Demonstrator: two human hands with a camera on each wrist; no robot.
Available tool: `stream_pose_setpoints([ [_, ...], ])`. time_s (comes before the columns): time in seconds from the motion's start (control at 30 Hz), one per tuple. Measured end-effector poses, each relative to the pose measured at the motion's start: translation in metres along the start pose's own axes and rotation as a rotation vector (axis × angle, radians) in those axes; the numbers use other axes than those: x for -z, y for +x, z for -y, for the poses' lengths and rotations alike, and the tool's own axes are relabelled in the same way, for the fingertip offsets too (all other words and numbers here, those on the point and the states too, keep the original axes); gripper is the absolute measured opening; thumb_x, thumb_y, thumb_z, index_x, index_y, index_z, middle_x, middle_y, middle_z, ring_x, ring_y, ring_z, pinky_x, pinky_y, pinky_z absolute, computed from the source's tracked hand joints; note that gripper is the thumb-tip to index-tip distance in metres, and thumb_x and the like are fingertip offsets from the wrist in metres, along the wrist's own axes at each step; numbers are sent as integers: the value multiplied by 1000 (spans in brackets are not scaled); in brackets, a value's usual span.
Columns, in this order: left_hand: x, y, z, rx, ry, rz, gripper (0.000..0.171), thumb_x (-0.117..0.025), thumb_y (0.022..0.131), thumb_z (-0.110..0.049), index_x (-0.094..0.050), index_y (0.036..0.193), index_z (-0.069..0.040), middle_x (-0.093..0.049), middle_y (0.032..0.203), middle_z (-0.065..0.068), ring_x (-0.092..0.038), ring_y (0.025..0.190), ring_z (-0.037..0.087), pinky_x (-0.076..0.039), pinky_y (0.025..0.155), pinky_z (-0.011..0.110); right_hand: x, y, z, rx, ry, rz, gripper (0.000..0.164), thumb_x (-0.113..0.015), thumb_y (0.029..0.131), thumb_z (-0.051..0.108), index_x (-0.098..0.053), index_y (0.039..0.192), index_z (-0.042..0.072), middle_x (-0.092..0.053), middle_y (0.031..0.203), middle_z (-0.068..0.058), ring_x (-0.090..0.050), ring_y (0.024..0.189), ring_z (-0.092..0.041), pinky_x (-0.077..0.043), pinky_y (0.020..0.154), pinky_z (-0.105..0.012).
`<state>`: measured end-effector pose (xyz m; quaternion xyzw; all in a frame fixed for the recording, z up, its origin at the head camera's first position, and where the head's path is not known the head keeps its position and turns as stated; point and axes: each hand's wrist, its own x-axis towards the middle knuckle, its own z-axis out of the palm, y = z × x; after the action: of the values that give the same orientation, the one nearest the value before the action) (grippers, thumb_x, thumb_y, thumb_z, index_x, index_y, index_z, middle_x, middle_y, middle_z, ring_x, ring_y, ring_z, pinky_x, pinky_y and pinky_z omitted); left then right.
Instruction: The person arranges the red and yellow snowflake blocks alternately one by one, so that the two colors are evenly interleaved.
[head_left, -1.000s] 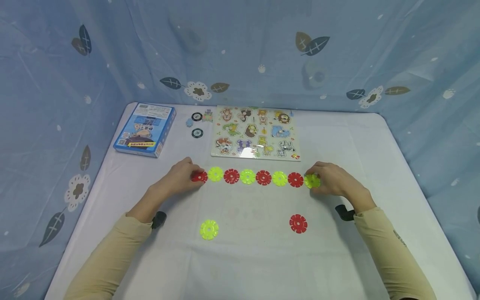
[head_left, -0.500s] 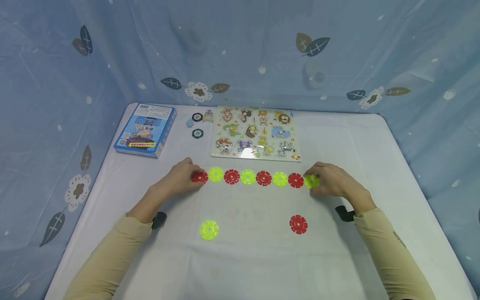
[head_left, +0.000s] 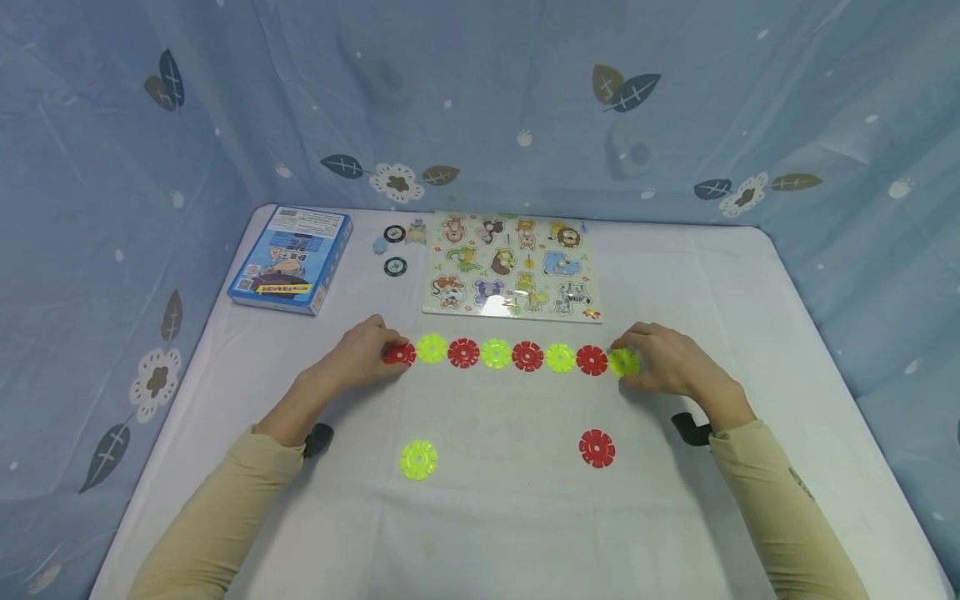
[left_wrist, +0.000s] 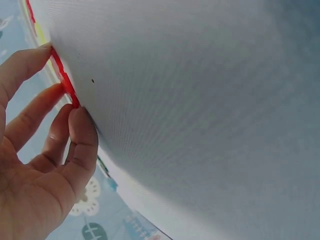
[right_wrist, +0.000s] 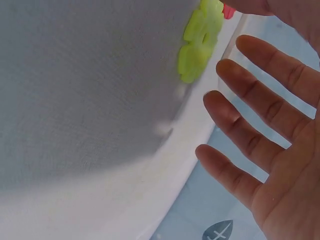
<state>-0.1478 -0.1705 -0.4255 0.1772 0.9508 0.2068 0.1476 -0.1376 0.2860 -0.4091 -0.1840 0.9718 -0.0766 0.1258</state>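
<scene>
Red and yellow-green flower-shaped discs lie in a row of alternating colours across the table. My left hand (head_left: 366,354) grips the red disc (head_left: 401,354) at the row's left end. In the left wrist view, fingertips meet the edge of that red disc (left_wrist: 64,77). At the other end my right hand (head_left: 663,360) rests around the yellow-green disc (head_left: 624,362). The right wrist view shows the right fingers (right_wrist: 265,105) spread and nearly straight, apart from this yellow-green disc (right_wrist: 200,42), while the thumb overlaps its upper edge.
Nearer the person lie another yellow-green disc (head_left: 417,460) and a red disc (head_left: 597,448). Behind the row is an animal puzzle board (head_left: 513,268). A blue box (head_left: 291,260), two black round pieces (head_left: 395,267) and small figures stand at the back left. Blue curtain surrounds the table.
</scene>
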Motion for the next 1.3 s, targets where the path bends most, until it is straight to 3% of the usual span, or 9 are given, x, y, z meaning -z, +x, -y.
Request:
stream_pose_setpoints([
  [0.43, 1, -1, -1, 1, 5, -3, 47, -77, 80, -28, -68, 120, -5, -53, 92, 9, -48, 83, 18, -41, 68, 26, 0, -15, 17, 116, -60, -84, 49, -86, 65, 26, -71, 110, 14, -67, 115, -10, -56, 112, -33, -49, 91, -52],
  [0.93, 2, -1, -3, -2, -7, -10, 46, -77, 80, -26, -68, 119, -4, -53, 91, 10, -49, 83, 19, -41, 67, 27, -20, -53, 44, 312, -67, -147, 47, -87, 61, 28, -71, 104, 19, -66, 108, 1, -57, 106, -23, -48, 92, -47],
  [1.3, 0, -1, -2, -4, 0, -22, 45, -77, 80, -27, -69, 118, -5, -54, 90, 8, -49, 81, 17, -41, 66, 25, -33, -70, 68, 377, -68, -26, 51, -84, 60, 32, -68, 108, 23, -62, 109, 4, -58, 100, -16, -49, 90, -45],
])
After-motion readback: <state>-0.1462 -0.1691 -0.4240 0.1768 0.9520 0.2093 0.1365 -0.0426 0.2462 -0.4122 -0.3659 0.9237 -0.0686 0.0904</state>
